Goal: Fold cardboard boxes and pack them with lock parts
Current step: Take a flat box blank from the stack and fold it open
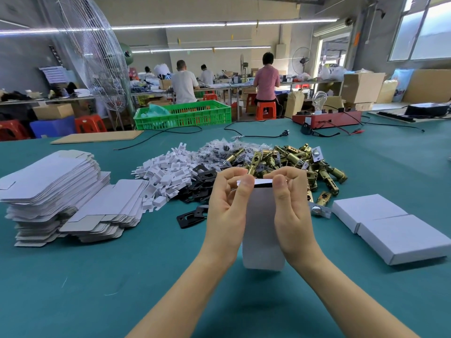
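I'm watching the left hand (228, 206) and right hand (291, 203) pinching a white box (262, 230) upright. Brass latches (292, 162) are lying just behind it.

Bright, even light comes from ceiling tube lamps (168, 26) and daylight through the windows (419, 28) at right, which glare white. Shadows on the table (73, 276) are soft. Wide-angle distortion bends the edges; the far background is slightly soft.

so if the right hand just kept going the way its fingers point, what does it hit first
Probably the left hand: the right hand curls its fingers leftward over the top edge of the white box held between both hands. Depth is uncertain.
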`<state>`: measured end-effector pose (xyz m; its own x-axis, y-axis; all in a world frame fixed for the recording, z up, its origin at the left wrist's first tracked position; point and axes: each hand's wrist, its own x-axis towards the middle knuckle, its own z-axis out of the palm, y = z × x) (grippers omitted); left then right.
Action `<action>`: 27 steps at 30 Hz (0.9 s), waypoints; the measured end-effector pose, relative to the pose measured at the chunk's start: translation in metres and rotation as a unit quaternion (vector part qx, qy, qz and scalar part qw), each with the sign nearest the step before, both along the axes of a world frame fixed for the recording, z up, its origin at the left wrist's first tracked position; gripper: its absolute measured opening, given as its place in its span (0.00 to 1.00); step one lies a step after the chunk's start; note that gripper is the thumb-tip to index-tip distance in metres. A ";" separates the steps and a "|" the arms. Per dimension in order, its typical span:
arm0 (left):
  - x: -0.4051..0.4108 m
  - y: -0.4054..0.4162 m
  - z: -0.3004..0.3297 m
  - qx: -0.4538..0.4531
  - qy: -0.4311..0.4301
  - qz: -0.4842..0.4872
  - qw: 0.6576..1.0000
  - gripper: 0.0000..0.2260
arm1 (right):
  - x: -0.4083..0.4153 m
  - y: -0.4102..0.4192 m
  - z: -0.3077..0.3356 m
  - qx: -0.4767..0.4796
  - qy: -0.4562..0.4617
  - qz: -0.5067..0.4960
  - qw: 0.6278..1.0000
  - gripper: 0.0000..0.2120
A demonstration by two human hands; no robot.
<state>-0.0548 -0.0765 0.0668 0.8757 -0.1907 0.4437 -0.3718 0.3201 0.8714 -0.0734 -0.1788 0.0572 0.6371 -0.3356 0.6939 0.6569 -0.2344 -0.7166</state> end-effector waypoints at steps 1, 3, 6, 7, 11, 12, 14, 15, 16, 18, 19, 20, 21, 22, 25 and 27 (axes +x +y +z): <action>0.000 0.000 0.000 0.002 -0.001 0.001 1.000 0.09 | 0.000 0.000 -0.001 -0.004 0.002 -0.007 1.000 0.05; 0.001 0.001 0.000 0.000 0.002 0.006 1.000 0.06 | 0.001 0.000 -0.002 -0.001 0.007 -0.011 1.000 0.05; 0.001 0.000 0.000 0.005 0.007 0.012 1.000 0.06 | 0.002 0.000 -0.003 -0.003 0.008 -0.010 1.000 0.05; 0.001 0.001 0.000 0.003 0.010 0.012 1.000 0.06 | 0.001 0.000 -0.003 -0.008 0.007 -0.010 1.000 0.05; 0.000 0.002 0.002 0.001 -0.006 0.018 1.000 0.05 | 0.000 0.002 -0.001 -0.024 0.013 -0.005 1.000 0.05; -0.001 0.001 0.003 0.005 -0.017 0.023 1.000 0.05 | -0.001 0.002 -0.001 -0.020 0.013 -0.001 1.000 0.06; -0.001 0.001 0.004 0.009 -0.032 0.029 0.999 0.05 | -0.002 0.002 0.001 0.001 0.018 0.014 1.000 0.08; -0.002 0.000 0.004 0.010 -0.035 0.029 0.999 0.06 | -0.002 0.001 0.002 0.011 0.022 0.021 0.999 0.09; -0.002 0.000 0.004 0.011 -0.038 0.026 0.999 0.06 | -0.003 0.001 0.002 0.018 0.024 0.022 0.999 0.09; -0.001 0.000 0.003 0.013 -0.041 0.020 0.999 0.06 | -0.003 0.000 0.003 0.026 0.026 0.024 0.999 0.09; -0.001 0.000 0.003 0.012 -0.040 0.017 0.999 0.06 | -0.003 0.000 0.003 0.030 0.027 0.024 0.999 0.08; -0.001 0.000 0.003 0.012 -0.040 0.015 0.999 0.06 | -0.003 0.000 0.002 0.031 0.027 0.022 0.999 0.08; -0.001 0.000 0.003 0.012 -0.038 0.013 0.999 0.06 | -0.002 0.000 0.001 0.033 0.027 0.020 0.999 0.07; -0.001 0.000 0.002 0.013 -0.036 0.010 0.999 0.06 | -0.002 -0.001 0.000 0.036 0.028 0.018 0.999 0.06; -0.001 0.000 0.001 0.017 -0.032 0.008 0.999 0.06 | 0.000 -0.002 -0.001 0.039 0.030 0.019 0.999 0.05; -0.001 0.000 0.001 0.024 -0.035 0.013 0.999 0.06 | 0.000 -0.002 -0.002 0.028 0.029 0.015 0.999 0.04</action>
